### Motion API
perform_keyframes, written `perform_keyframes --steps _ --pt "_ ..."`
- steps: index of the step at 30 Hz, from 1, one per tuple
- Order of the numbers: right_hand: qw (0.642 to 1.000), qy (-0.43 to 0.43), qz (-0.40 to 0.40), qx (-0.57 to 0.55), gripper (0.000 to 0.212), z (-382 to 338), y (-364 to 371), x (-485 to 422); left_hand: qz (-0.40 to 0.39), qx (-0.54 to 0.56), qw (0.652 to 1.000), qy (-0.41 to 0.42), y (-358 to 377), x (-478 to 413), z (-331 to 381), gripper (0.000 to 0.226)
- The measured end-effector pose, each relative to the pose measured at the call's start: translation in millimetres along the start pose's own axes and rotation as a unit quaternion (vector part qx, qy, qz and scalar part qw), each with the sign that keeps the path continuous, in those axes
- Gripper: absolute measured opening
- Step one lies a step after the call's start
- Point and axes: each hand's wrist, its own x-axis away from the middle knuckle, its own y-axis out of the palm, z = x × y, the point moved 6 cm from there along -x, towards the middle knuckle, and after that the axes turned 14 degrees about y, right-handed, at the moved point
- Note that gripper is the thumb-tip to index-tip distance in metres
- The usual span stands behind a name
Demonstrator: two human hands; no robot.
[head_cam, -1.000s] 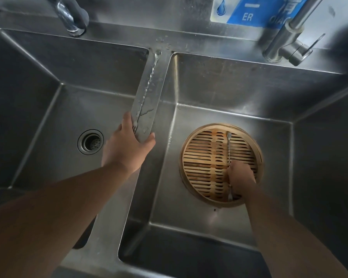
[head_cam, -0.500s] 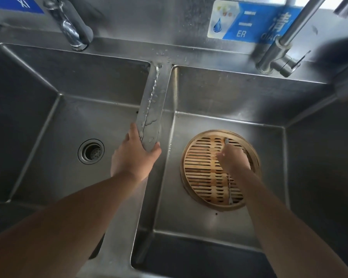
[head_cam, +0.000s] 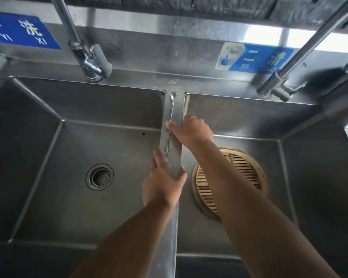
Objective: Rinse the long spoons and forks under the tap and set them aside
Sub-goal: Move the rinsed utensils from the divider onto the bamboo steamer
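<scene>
A long thin metal utensil (head_cam: 170, 117) with a twisted handle lies wet along the divider (head_cam: 174, 153) between the two basins. My left hand (head_cam: 163, 185) clasps the divider's near part, thumb beside the utensil's near end, which runs in under the hand. My right hand (head_cam: 193, 130) reaches across from the right basin, fingertips closed on the utensil's middle. In the right basin sits a round bamboo steamer (head_cam: 247, 169); a spoon bowl (head_cam: 231, 157) shows on its slats, the handle hidden by my right forearm.
The left basin holds only a drain strainer (head_cam: 99, 176). One tap (head_cam: 88, 57) stands behind the left basin, another tap (head_cam: 279, 85) behind the right; no water runs from either. Blue signs are on the steel backsplash.
My right hand left the spoon on the steamer and moved up and left onto the utensil on the divider. My left hand stayed put. The camera tilted up.
</scene>
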Motion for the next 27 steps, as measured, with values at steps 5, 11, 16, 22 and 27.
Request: perform_keyframes --steps 5,11,16,22,27 --pt "1.000 0.013 -0.005 0.024 0.057 -2.0 0.6 -0.4 -0.017 0.020 1.000 0.000 3.5 -0.9 -0.7 0.089" --pt "0.999 0.016 -0.040 -0.027 0.040 0.5 -2.6 -6.6 -0.025 0.014 1.000 0.006 3.4 -1.7 -1.2 0.092" --pt "0.997 0.002 -0.046 -0.054 0.040 5.4 -1.6 -7.8 -0.031 0.012 0.999 0.005 3.8 -3.3 -0.3 0.091" --pt "0.992 -0.031 -0.061 -0.111 0.032 12.9 -1.6 -8.1 -0.023 0.002 1.000 0.003 4.3 -3.0 0.2 0.083" --pt "0.987 -0.051 -0.064 -0.139 0.033 40.3 -2.1 -8.3 -0.013 -0.011 1.000 0.005 4.9 -1.8 0.3 0.079"
